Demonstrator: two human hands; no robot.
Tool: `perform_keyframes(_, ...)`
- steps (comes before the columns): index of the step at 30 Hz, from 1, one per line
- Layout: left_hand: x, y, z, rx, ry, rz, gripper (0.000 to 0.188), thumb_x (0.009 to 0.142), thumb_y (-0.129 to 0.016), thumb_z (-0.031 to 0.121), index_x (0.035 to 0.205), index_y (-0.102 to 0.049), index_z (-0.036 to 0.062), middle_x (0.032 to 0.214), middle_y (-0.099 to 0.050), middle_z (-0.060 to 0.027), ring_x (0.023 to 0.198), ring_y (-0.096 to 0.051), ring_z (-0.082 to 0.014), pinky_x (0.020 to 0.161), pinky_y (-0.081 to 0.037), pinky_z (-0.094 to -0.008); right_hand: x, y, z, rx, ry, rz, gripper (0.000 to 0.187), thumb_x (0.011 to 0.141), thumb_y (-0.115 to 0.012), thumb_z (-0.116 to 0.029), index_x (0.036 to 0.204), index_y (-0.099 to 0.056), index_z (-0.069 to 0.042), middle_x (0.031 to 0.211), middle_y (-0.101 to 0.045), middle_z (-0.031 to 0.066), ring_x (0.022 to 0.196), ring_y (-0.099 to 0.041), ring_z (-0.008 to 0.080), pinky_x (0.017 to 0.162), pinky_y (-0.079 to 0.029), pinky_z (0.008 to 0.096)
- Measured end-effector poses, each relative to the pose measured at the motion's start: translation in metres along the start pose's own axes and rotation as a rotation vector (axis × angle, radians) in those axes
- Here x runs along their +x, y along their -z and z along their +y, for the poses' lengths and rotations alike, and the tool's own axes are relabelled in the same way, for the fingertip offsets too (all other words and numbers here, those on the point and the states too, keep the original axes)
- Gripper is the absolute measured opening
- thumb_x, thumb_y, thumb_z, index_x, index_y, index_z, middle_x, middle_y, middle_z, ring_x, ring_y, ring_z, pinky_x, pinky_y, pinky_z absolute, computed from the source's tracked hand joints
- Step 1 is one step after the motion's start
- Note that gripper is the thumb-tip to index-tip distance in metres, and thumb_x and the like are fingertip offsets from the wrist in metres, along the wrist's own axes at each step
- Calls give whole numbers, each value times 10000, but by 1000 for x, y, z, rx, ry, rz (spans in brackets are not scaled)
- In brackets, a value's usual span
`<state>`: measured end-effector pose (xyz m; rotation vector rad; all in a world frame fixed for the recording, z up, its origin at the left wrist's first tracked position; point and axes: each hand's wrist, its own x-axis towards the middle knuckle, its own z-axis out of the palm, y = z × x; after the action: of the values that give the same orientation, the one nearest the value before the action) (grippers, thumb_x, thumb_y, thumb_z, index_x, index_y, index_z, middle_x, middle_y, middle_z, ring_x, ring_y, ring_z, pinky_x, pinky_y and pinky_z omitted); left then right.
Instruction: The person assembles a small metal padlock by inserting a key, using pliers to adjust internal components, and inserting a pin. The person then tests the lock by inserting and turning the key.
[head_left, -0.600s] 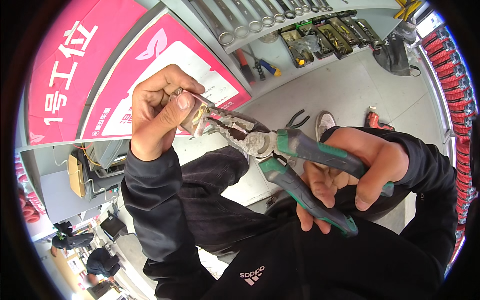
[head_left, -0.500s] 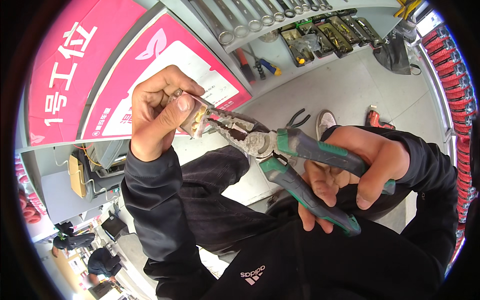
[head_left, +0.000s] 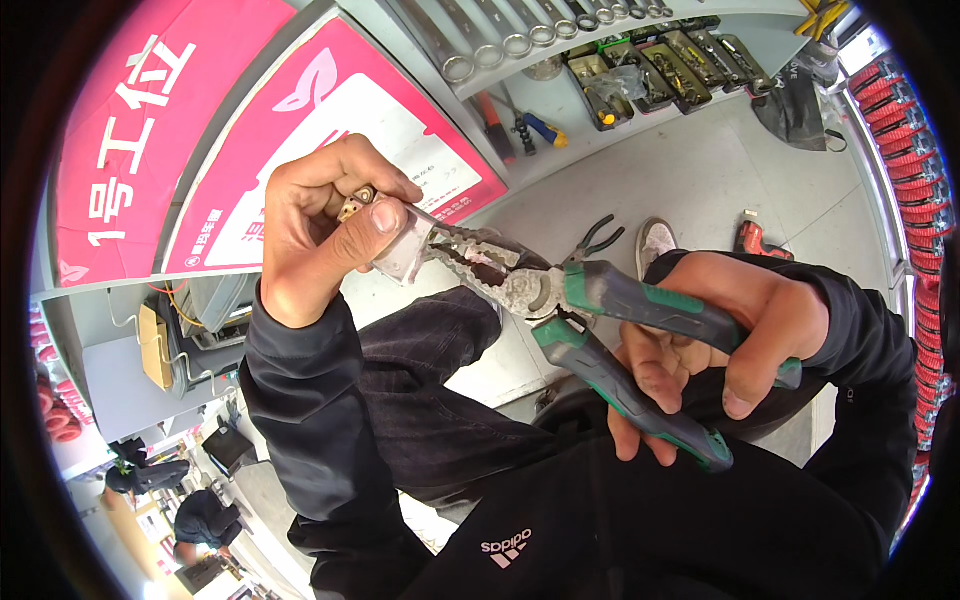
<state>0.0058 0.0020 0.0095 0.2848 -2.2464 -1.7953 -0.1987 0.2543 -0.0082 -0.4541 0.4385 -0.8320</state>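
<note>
Between the thumb and fingers of my left hand (head_left: 315,235) is a small flat silvery metal piece (head_left: 404,252). A brass-coloured part with holes (head_left: 355,203) shows beside the thumb; whether the two are one part I cannot tell. My right hand (head_left: 765,325) is wrapped round the black-and-green handles of a pair of pliers (head_left: 535,293). The handles are spread and the serrated jaws (head_left: 478,260) stand apart, pointing left. Their tips meet the silvery piece's right edge in the picture; whether they grip it I cannot tell.
Combination wrenches (head_left: 515,45) lie on the shelf at the top, with open trays of small parts (head_left: 665,75) beside them. Below is a blue-and-yellow-handled tool (head_left: 545,130). Black-handled pliers (head_left: 598,238) and a red tool (head_left: 755,238) lie on the floor. Red coils (head_left: 910,180) hang at right.
The piece in my left hand has turned: its plain silvery face now shows near the jaws, and brass appears beside the thumb. The pliers and right hand have shifted slightly right.
</note>
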Motion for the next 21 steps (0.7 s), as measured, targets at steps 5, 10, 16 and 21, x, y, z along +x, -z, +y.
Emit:
perform_keyframes(5, -2, -2, -1, 14, -42, -5, 225, 872, -738, 180, 915, -642, -18, 863, -674, -84, 719, -586, -83, 554, -398, -201, 3, 4, 3, 70, 17, -60, 375, 583, -686, 36, 925, -558, 121, 1058, -582, 410, 965, -662, 425, 809, -561, 467)
perform_keyframes(10, 0, -6, 0, 25, -34, 10, 196, 865, -741, 148, 907, -637, -13, 870, -679, -83, 718, -580, -79, 563, -400, -203, 4, 9, 8, 103, 58, -73, 380, 590, -688, 41, 935, -546, 112, 1050, -583, 406, 961, -664, 426, 805, -561, 463)
perform_keyframes(16, -1, -5, -5, -23, 28, -18, 177, 865, -740, 137, 885, -636, -5, 848, -683, -77, 678, -557, -62, 541, -387, -202, 5, 13, 8, 62, 4, -58, 347, 592, -698, 43, 871, -492, 44, 1046, -605, 362, 920, -678, 403, 796, -561, 431)
perform_keyframes(21, -1, -7, -8, 14, 22, -19, 184, 880, -724, 159, 888, -646, -7, 840, -677, -74, 673, -555, -62, 530, -383, -202, 3, 1, 3, 21, -57, 63, 370, 577, -692, 48, 819, -423, -27, 965, -631, 301, 795, -683, 328, 718, -553, 387)
